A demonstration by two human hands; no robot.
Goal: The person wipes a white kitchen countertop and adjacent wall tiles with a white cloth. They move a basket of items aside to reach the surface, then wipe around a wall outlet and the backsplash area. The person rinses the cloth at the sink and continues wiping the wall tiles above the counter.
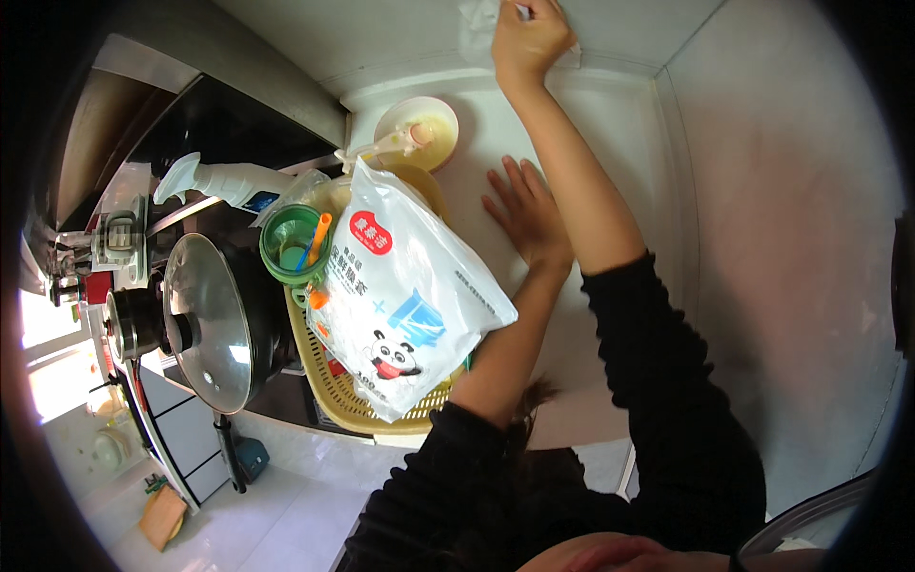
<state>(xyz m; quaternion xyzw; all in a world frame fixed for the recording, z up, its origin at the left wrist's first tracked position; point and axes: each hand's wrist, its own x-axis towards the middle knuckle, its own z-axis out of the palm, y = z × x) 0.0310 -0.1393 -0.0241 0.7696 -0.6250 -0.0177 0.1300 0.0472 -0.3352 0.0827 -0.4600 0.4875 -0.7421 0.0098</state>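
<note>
Against the tiled wall (400, 43) at the top of the view, my right hand (532, 36) is closed on a white cloth or tissue (477, 28), partly cut off by the picture's edge. My left hand (525, 211) lies flat on the white countertop (607, 171) with its fingers spread, holding nothing. Left of that forearm, a white plastic pouch (414, 286) with a panda print rests on a yellow plastic basket (336, 407). A bowl (447, 132) of pale yellow contents, with a light-coloured utensil (393, 143) across it, stands near the wall.
A green cup (275, 236) with an orange straw stands at the basket. Beside it lies a white spray bottle (229, 182). Farther left are a lidded pan (207, 322) with its handle sticking out and a small pot (132, 325). A wall panel (786, 236) bounds the right side.
</note>
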